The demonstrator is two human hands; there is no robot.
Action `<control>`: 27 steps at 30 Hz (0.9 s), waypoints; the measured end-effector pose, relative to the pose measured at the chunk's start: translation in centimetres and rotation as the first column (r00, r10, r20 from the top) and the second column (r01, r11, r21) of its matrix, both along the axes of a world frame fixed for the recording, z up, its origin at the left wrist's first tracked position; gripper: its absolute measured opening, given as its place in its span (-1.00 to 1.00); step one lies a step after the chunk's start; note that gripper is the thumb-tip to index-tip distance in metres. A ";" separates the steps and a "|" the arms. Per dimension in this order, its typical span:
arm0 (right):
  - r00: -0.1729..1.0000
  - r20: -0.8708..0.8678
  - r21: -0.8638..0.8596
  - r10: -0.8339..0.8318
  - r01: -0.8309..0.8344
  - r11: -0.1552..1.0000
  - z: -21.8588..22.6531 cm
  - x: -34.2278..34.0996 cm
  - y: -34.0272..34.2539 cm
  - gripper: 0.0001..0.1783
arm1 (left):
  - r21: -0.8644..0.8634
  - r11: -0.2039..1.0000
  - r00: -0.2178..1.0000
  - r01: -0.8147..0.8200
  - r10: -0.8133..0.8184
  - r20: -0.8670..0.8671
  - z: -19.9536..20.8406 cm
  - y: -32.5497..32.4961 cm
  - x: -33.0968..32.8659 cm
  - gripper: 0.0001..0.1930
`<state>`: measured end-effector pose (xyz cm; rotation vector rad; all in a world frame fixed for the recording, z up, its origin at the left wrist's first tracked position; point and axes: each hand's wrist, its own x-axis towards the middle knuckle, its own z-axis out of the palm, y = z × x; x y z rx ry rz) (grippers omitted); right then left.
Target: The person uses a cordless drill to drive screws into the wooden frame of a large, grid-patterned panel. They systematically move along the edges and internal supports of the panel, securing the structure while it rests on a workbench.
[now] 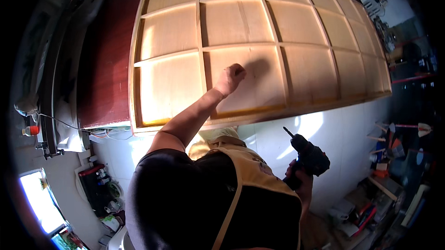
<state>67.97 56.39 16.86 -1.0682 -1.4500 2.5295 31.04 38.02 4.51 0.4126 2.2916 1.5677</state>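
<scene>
A large pale wooden panel, split into many square compartments by thin strips, lies in front of me. Over one of its near compartments my left hand is held with the fingers curled closed. Its shadow falls on the wood beside it. Whatever those fingers may hold is too small or hidden to make out. At my right side, off the panel's near edge, my right hand grips the handle of a black cordless drill. The drill's bit points up and left, apart from the panel.
Under the panel is a dark red tabletop, showing at the left. A cable runs by its near left corner. Tools and wood scraps clutter the floor at the right. A red and black case stands lower left.
</scene>
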 end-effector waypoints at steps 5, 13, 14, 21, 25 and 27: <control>0.996 -0.060 0.010 0.068 -0.068 0.998 0.5 -3.3 6.4 -0.51 | -0.175 0.984 0.910 0.018 -0.088 -0.405 -2.6 3.7 -2.4 -0.85; 0.969 -0.068 0.020 0.236 -0.235 0.972 0.3 -9.9 16.6 -0.40 | -0.425 0.859 0.795 -0.286 -0.035 -0.606 -1.1 6.3 -1.0 -0.89; 0.968 -0.083 0.022 0.238 -0.237 0.971 0.4 -10.6 17.7 -0.41 | -0.404 0.839 0.740 -0.365 -0.001 -0.672 -0.8 6.9 -0.6 -0.87; 0.733 -0.035 0.112 0.680 -0.673 0.731 -1.0 -16.1 27.0 -0.39 | 0.251 0.965 0.990 -0.076 0.103 -0.096 4.6 12.5 8.3 -0.91; 0.584 0.070 0.016 0.809 -0.811 0.585 -1.4 -18.4 29.3 -0.49 | 0.447 0.866 0.872 -0.225 -0.026 0.489 9.7 15.4 15.0 -0.86; 0.508 0.101 -0.083 0.855 -0.852 0.516 -1.3 -19.6 29.7 -0.51 | 0.491 0.810 0.869 -0.321 0.046 0.492 9.0 15.7 16.9 -0.85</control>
